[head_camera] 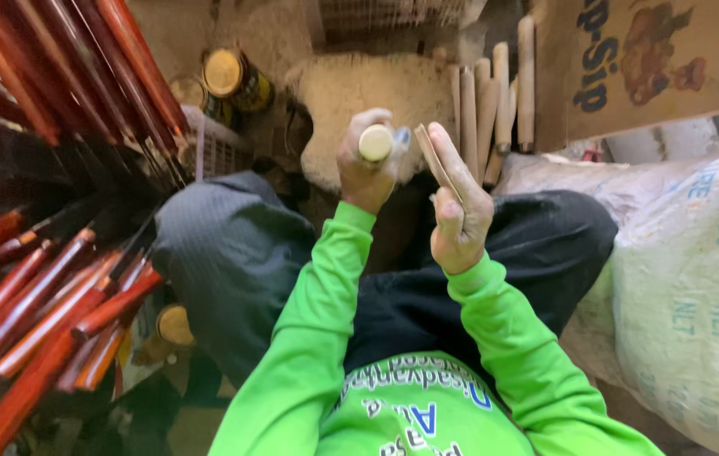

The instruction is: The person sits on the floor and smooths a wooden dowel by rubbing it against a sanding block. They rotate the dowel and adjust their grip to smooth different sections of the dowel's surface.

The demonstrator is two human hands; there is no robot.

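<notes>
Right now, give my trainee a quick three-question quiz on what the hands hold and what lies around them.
1. True or false: the left hand grips a pale wooden stick seen end-on.
2. What does the right hand hold? A) a tin can B) a folded piece of sandpaper C) a red stick
3. Fill in: the finished red-brown sticks are stacked on the person's ____ side.

Key: 1 true; 2 B; 3 left. Bare sticks lean ahead, and a white sack lies at the right.
</notes>
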